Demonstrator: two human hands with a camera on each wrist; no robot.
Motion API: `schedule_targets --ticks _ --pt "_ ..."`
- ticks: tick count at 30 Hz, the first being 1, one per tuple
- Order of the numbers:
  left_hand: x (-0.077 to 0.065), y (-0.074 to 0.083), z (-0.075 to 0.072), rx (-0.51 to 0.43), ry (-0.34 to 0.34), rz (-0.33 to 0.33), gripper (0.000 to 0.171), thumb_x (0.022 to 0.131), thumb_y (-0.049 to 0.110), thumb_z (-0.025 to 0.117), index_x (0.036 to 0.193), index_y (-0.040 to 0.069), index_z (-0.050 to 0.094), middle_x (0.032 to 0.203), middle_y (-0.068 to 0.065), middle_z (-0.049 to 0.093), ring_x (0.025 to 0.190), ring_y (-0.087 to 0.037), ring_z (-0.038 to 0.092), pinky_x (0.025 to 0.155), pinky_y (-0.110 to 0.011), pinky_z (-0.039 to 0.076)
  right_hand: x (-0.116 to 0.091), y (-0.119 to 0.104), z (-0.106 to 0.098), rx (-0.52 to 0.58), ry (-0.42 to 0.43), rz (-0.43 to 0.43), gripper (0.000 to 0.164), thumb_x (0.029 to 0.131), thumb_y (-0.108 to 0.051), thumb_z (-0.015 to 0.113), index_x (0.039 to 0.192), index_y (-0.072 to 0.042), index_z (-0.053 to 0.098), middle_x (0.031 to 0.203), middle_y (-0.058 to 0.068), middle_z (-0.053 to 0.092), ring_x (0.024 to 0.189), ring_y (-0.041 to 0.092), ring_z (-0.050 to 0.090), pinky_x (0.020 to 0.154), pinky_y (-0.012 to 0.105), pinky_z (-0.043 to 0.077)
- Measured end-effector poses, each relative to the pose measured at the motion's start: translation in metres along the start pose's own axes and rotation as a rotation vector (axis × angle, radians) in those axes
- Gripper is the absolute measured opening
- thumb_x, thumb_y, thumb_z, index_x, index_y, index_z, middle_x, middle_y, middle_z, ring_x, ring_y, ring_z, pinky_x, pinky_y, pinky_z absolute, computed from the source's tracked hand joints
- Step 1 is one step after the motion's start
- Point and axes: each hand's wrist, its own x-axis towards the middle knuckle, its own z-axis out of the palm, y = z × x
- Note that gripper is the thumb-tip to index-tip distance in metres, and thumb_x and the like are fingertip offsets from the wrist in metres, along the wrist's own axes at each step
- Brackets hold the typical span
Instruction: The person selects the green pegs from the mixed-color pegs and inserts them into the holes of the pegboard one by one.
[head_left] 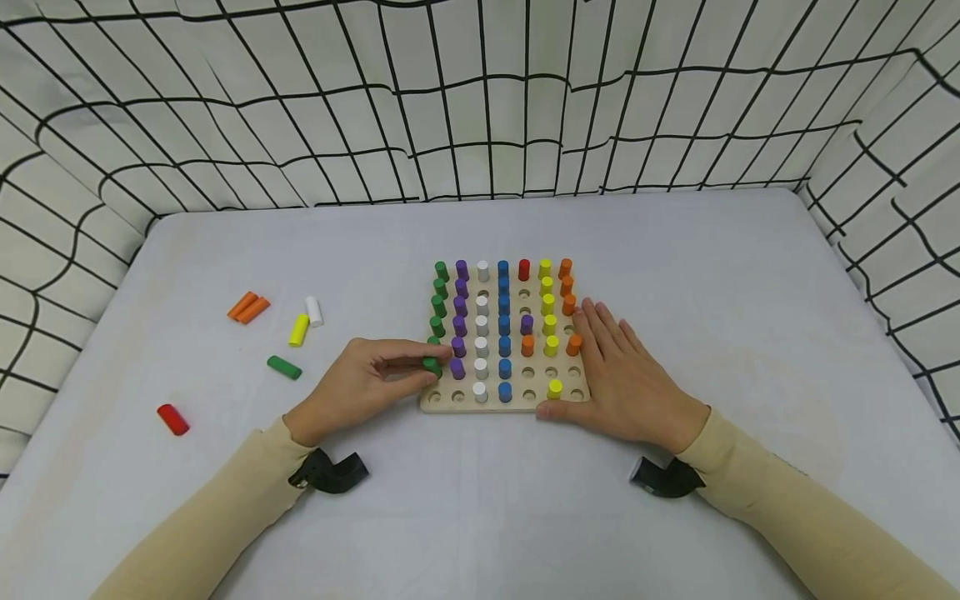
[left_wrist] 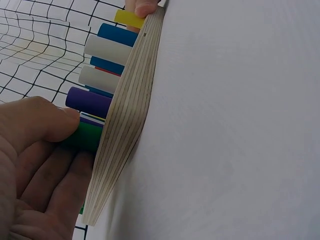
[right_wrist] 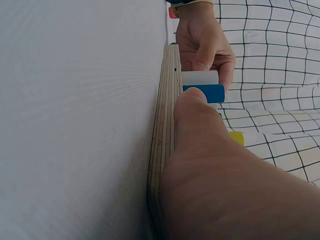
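A wooden pegboard (head_left: 517, 406) stands on the table with columns of coloured pegs in its holes. At its left edge my left hand (head_left: 362, 382) pinches a green peg (left_wrist: 89, 136) between thumb and fingers, upright at the board's surface, beside a purple peg (left_wrist: 89, 102). My right hand (head_left: 626, 383) lies with extended fingers along the board's right edge, its thumb at the front right corner near a yellow peg (head_left: 555, 389). White pegs (head_left: 481, 368) and blue pegs (head_left: 505, 368) fill columns in the middle. Part of the green column is hidden behind my left fingers.
Loose pegs lie left of the board: two orange pegs (head_left: 248, 307), a white peg (head_left: 313, 311), a yellow peg (head_left: 298, 330), a green peg (head_left: 284, 367) and a red peg (head_left: 173, 419). Black wire grid (head_left: 487, 108) surrounds the table's back and sides.
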Motion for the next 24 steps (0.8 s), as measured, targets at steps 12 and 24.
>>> schedule_targets --ticks 12,24 --pt "-0.0022 0.0021 -0.0024 0.009 0.011 -0.011 0.037 0.094 0.011 0.076 0.130 0.018 0.073 0.129 0.002 0.076 0.122 0.002 0.068 0.101 -0.017 0.056 -0.0003 -0.0014 -0.0020 0.008 0.000 -0.007 0.138 0.075 -0.097 0.048 0.166 -0.002 0.003 0.176 0.017 0.000 0.164 0.039 0.001 0.133 0.061 0.010" --pt "-0.0064 0.0010 -0.0084 -0.027 0.029 -0.002 0.034 0.095 0.010 0.075 0.128 0.017 0.074 0.127 -0.002 0.076 0.118 0.000 0.070 0.101 -0.020 0.058 -0.0016 -0.0017 -0.0022 0.003 0.002 -0.005 0.138 0.076 -0.096 0.049 0.165 0.000 0.005 0.176 0.018 0.001 0.164 0.040 0.002 0.133 0.062 0.010"
